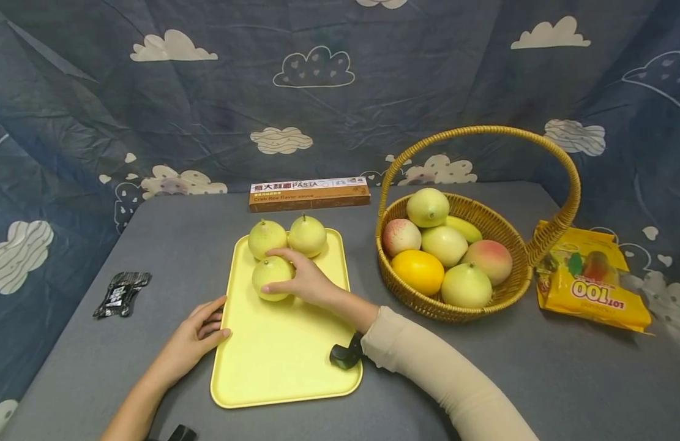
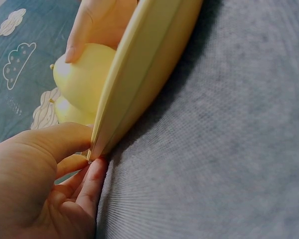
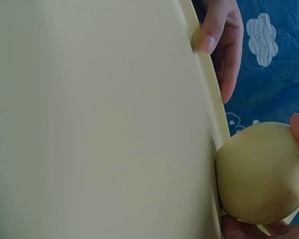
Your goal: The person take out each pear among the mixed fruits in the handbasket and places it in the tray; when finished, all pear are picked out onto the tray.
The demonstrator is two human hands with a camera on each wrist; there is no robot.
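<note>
My right hand [image 1: 309,278] grips a pale green pear [image 1: 270,280] from its right side, thumb nearer me and fingers over the far side. This pear sits on the yellow tray [image 1: 284,361]. Two more pears, a left one [image 1: 262,239] and a right one [image 1: 308,237], stand just behind it at the tray's far end. At the tray's left edge is my left hand [image 1: 193,337]. The left wrist view shows its thumb and fingers pinching the tray rim [image 2: 102,119]. In the right wrist view the gripped pear [image 3: 259,174] appears close up, partly covered by fingers.
Right of the tray stands a wicker basket [image 1: 452,313] of mixed fruit with a tall handle. A yellow snack bag [image 1: 593,282] lies beyond it. Behind the tray is a pasta box [image 1: 309,195]. A small black packet [image 1: 121,295] lies on the left.
</note>
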